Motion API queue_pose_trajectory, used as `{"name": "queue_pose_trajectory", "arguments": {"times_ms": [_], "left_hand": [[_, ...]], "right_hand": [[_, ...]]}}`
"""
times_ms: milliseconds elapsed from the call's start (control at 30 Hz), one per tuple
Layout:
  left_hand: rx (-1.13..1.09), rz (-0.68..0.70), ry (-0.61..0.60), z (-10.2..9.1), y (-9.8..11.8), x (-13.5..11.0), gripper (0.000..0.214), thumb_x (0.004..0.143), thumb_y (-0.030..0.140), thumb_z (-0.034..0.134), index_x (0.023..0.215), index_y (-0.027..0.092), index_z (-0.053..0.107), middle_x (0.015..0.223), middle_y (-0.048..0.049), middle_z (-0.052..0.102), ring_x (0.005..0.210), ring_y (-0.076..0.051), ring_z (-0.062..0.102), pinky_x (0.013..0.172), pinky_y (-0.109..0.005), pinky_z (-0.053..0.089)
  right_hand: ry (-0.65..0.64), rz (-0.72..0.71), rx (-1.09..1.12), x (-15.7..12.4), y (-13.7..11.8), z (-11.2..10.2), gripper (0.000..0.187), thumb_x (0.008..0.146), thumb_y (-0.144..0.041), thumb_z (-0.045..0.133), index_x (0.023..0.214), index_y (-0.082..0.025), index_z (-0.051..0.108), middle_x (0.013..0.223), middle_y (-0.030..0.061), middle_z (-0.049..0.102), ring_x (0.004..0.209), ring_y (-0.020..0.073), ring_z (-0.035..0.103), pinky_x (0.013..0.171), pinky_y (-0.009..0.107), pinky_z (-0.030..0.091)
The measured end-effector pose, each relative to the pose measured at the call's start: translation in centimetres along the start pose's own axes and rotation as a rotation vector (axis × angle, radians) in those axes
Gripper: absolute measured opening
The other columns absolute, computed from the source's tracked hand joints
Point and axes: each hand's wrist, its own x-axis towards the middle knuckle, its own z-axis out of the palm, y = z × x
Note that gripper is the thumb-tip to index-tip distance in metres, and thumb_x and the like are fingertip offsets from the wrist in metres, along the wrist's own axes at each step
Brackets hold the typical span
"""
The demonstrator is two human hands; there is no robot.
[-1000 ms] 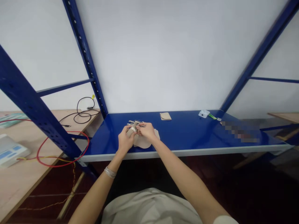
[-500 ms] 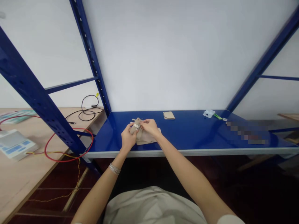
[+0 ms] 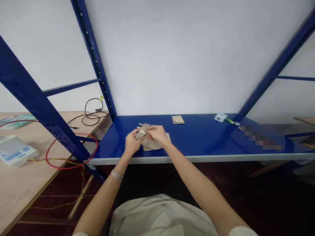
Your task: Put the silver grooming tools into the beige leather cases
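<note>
My left hand (image 3: 133, 143) is closed around a small beige item with a pale band (image 3: 142, 131), held at a slant just above the blue tabletop. My right hand (image 3: 158, 135) pinches at the item's right edge, its fingertips touching it; what exactly they grip is too small to make out. Several thin silvery pieces (image 3: 140, 126) show behind the held item. Beneath the hands lies a flat beige piece, seemingly cloth (image 3: 154, 145), partly hidden by the right hand and wrist.
A folded beige piece (image 3: 178, 119) lies at the back of the blue table (image 3: 204, 141). Farther right are a white packet (image 3: 220, 117), a green-handled tool (image 3: 230, 121) and a blurred-out patch. Blue posts flank the table. Left, a wooden bench carries a scale (image 3: 18, 152) and cables.
Both hands stay at the beige item, the left slightly farther left. More of the silvery pieces shows behind it. The whole view has shifted a little.
</note>
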Motion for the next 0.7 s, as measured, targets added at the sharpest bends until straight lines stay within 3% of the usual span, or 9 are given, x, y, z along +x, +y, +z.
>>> {"name": "queue_pose_trajectory", "arguments": {"times_ms": [200, 267, 367, 467, 567, 700], "left_hand": [[-0.17, -0.139, -0.088, -0.9, 0.2, 0.5, 0.051, 0.061, 0.029, 0.077, 0.108, 0.012, 0.068, 0.089, -0.0083, 0.075, 0.078, -0.024, 0.068, 0.07, -0.03, 0.052], [-0.247, -0.187, -0.172, -2.0, 0.2, 0.8, 0.053, 0.056, 0.03, 0.08, 0.106, 0.012, 0.07, 0.092, -0.0081, 0.075, 0.08, -0.024, 0.068, 0.073, -0.031, 0.052], [-0.332, -0.264, -0.225, -4.0, 0.3, 1.2, 0.056, 0.05, 0.03, 0.084, 0.101, 0.012, 0.071, 0.094, -0.0079, 0.075, 0.083, -0.024, 0.068, 0.077, -0.033, 0.052], [-0.363, -0.361, -0.251, -5.5, 0.5, 1.6, 0.064, 0.046, 0.026, 0.086, 0.106, 0.012, 0.069, 0.091, -0.0076, 0.074, 0.081, -0.024, 0.068, 0.076, -0.032, 0.052], [-0.392, -0.427, -0.253, -5.8, 0.7, 1.7, 0.068, 0.045, 0.021, 0.087, 0.109, 0.013, 0.067, 0.089, -0.0067, 0.074, 0.081, -0.022, 0.068, 0.074, -0.031, 0.051], [-0.482, -0.477, -0.203, -5.0, 0.4, 1.7, 0.066, 0.044, 0.019, 0.087, 0.106, 0.013, 0.066, 0.088, -0.0069, 0.073, 0.081, -0.022, 0.068, 0.077, -0.033, 0.052]], "right_hand": [[-0.001, -0.186, -0.335, 1.1, 1.5, -0.4, 0.019, 0.074, -0.036, 0.072, 0.084, -0.02, 0.076, 0.083, 0.0053, 0.075, 0.085, 0.0221, 0.07, 0.08, 0.032, 0.055], [0.012, -0.224, -0.377, 2.5, 1.5, -2.1, 0.02, 0.074, -0.036, 0.071, 0.085, -0.02, 0.077, 0.089, 0.0046, 0.076, 0.089, 0.0215, 0.069, 0.084, 0.03, 0.053], [0.236, -0.237, -0.432, 5.3, 1.4, -5.5, 0.021, 0.078, -0.024, 0.066, 0.094, -0.016, 0.076, 0.094, 0.0067, 0.076, 0.089, 0.0183, 0.07, 0.083, 0.026, 0.052], [0.198, -0.257, -0.61, 7.7, 1.7, -7.5, 0.017, 0.076, -0.019, 0.067, 0.09, -0.016, 0.076, 0.09, 0.0066, 0.076, 0.088, 0.0188, 0.07, 0.082, 0.025, 0.051], [0.099, -0.283, -0.723, 9.0, 2.3, -7.0, 0.017, 0.079, -0.026, 0.067, 0.09, -0.017, 0.077, 0.092, 0.0067, 0.076, 0.091, 0.0198, 0.069, 0.084, 0.026, 0.05], [0.066, -0.245, -0.815, 9.9, 2.7, -4.7, 0.021, 0.078, -0.027, 0.07, 0.095, -0.018, 0.076, 0.1, 0.0088, 0.075, 0.098, 0.0228, 0.068, 0.089, 0.029, 0.05]]}}
